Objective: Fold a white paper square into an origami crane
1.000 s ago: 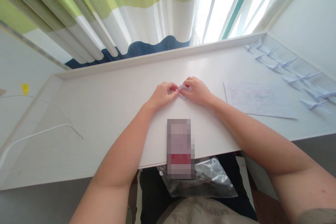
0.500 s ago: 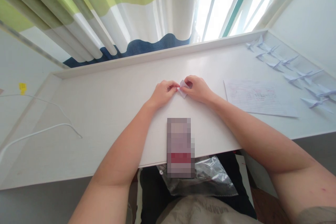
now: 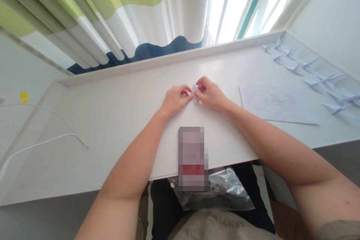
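Well, seen from the head camera, the small folded paper point(image 3: 194, 97) was up between the two hands, about the middle of the white table point(image 3: 118, 120). The left hand point(image 3: 176, 100) had one side of it in a narrow pinch of thumb and fingertips; the right hand point(image 3: 212, 93) gripped the other side just as narrowly, its thumb toward the near face. Which flap each thumb pressed was too small for me to tell.

To my eye, the fold called for a light, even pinch: one hand to steady the layers, the other to bring the edges together before pressing the crease. Tugging both ways might have torn the paper or pulled a point out of line.

As for room, the broadest stretch of tabletop ran leftward from the left hand to the white cable point(image 3: 59, 135). Beyond the fingers rose the table's back ledge point(image 3: 168, 61), well apart from them. On the right the space was tighter: a lined sheet point(image 3: 277, 105) lay near the right forearm, and past it stood the paper birds point(image 3: 311, 82). Nearer the body, a flat oblong thing point(image 3: 192, 153), too blurred to name, lapped over the front edge between the forearms.
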A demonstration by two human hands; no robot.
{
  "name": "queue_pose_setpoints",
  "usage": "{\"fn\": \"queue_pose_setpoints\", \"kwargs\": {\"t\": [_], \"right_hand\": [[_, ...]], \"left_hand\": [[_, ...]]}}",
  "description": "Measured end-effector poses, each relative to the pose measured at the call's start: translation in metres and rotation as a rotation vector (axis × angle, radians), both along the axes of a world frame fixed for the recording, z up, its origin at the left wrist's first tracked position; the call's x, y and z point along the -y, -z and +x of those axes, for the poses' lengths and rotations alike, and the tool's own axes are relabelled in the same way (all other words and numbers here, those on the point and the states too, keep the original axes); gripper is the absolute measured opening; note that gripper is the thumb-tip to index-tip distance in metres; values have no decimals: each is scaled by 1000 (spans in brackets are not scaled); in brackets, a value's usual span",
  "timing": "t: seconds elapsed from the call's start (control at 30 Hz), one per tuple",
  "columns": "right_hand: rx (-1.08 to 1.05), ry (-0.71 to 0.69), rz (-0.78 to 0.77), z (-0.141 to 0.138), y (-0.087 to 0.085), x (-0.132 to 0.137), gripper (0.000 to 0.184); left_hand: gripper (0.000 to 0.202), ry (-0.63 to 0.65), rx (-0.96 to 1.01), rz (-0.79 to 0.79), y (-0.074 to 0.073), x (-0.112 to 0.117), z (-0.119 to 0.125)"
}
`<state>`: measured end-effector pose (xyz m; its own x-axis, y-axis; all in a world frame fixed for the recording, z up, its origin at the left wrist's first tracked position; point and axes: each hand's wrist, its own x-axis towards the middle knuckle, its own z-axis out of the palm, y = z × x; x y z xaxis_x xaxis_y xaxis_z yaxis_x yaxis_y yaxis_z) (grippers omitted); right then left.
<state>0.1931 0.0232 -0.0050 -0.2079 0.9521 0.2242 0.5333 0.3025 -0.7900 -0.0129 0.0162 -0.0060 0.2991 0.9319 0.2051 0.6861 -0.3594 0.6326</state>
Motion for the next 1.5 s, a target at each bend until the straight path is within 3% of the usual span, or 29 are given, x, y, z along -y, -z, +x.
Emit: {"fn": "queue_pose_setpoints", "kwargs": {"t": [0.1, 0.2, 0.37, 0.6, 0.9, 1.13, 1.33, 1.4, 1.5], "right_hand": [[0, -20, 65, 5, 2, -2, 19], [66, -144, 141, 13, 3, -5, 13], [170, -277, 142, 24, 0, -5, 24], [388, -297, 192, 29, -5, 2, 23], [695, -251, 296, 25, -15, 8, 26], [626, -259, 294, 24, -8, -8, 31], [460, -104, 274, 36, -4, -22, 37], [391, -126, 267, 37, -5, -20, 40], [302, -243, 253, 34, -2, -15, 28]], "left_hand": [[16, 21, -32, 17, 1, -1, 0], [19, 31, -81, 37, 2, -1, 1], [23, 17, -110, 58, 2, 2, 5], [26, -8, -152, 16, -3, 6, 11], [27, 54, -148, 28, -2, 7, 9], [25, 69, -146, 41, -1, 6, 10], [24, 65, -142, 26, -2, 5, 10], [24, 60, -136, 23, -1, 6, 11], [24, 56, -125, 26, -1, 6, 11]]}}
